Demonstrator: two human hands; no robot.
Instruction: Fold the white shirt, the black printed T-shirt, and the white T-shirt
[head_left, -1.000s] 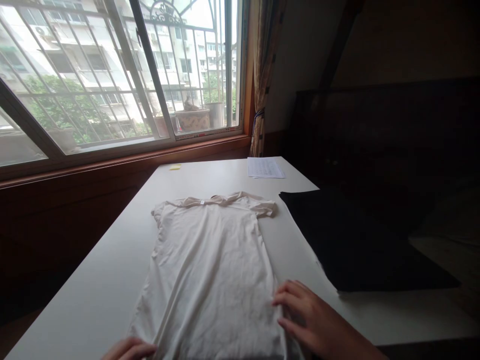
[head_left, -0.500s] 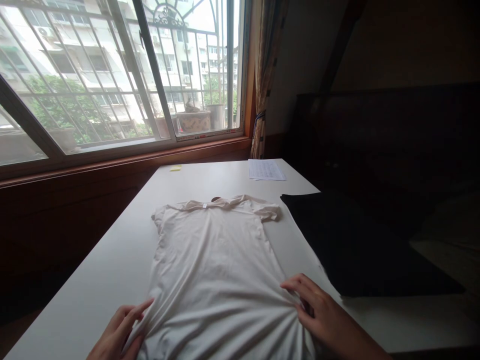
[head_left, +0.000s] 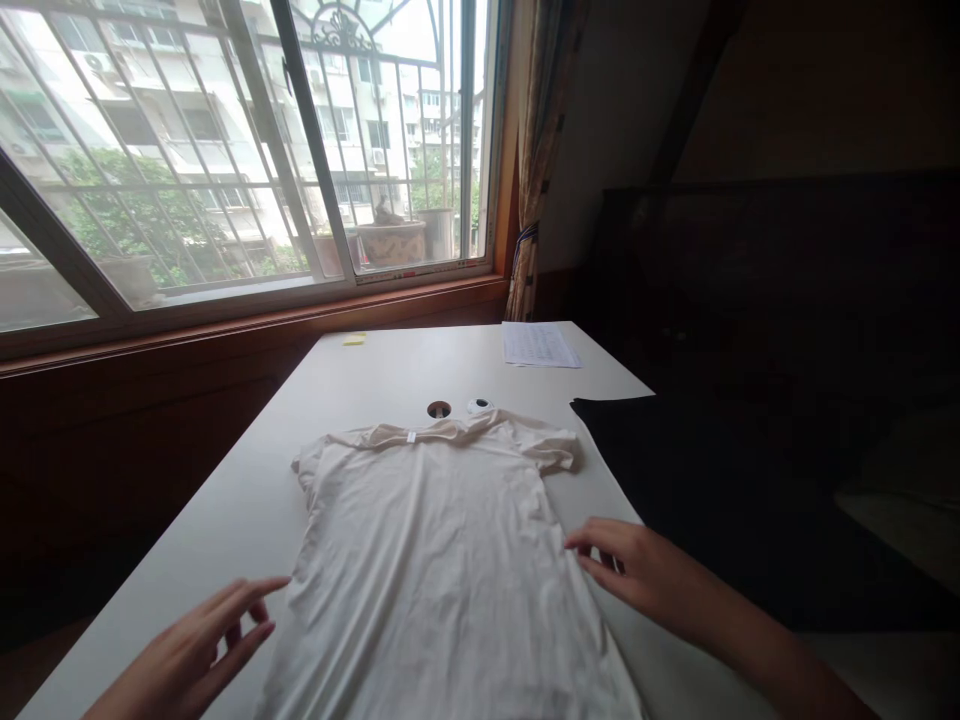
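Note:
A cream short-sleeved T-shirt (head_left: pixel 442 560) lies spread on a white table (head_left: pixel 217 500), its neckline with a small white label facing away from me. My left hand (head_left: pixel 202 640) is beside the shirt's left edge, fingers apart, the index fingertip at the fabric's border. At the right edge is my right hand (head_left: pixel 622 560), its fingers bent and parted, fingertips at or just over the cloth; no fabric is gripped in either hand. The shirt's lower end runs out of view at the bottom.
Black folded cloth (head_left: pixel 720 510) lies along the table's right side. Papers (head_left: pixel 540 345) and yellow sticky notes (head_left: pixel 354 339) are at the far end. Just beyond the collar are a round hole (head_left: pixel 439 409) and a small white round object (head_left: pixel 481 405). A barred window stands behind.
Both hands have let go of the shirt's sides and moved outward or up along its edges. The shirt has shifted slightly toward me, uncovering the hole and white object; its crosswise folds have flattened.

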